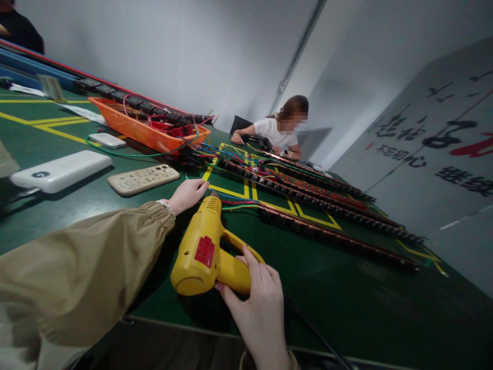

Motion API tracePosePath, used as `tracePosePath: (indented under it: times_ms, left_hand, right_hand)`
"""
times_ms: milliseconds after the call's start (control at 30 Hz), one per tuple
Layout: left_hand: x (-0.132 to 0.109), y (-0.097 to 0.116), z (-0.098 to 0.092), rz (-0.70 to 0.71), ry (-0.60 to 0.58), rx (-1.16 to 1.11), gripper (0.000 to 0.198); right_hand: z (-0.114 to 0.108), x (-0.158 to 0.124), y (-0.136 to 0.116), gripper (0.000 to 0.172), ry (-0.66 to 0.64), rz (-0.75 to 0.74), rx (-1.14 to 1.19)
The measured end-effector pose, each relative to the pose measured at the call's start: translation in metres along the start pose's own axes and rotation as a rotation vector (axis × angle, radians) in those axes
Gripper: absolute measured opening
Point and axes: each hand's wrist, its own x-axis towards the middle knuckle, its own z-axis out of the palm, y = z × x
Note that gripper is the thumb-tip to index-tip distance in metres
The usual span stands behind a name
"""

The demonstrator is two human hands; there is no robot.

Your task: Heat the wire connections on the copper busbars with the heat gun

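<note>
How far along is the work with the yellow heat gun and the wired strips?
Done: several long strips already lie wired side by side on the green table. In hand: the right hand grips the yellow heat gun, its nozzle toward the coloured wires by the left hand. Left: more strips sit beside the orange basket.
</note>
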Motion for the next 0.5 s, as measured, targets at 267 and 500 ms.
tracePosePath:
  times_ms: [267,500]
  left_hand:
    - [0.000,-0.003,0.001,0.015,0.000,-0.003,0.046]
    - [0.000,-0.002,0.000,0.011,-0.012,-0.016,0.047]
  right_hand:
    - [-0.012,-0.002,-0.003,0.037,-0.090,-0.039,0.078]
    - [-0.012,-0.005,-0.001,0.038,-0.094,-0.041,0.090]
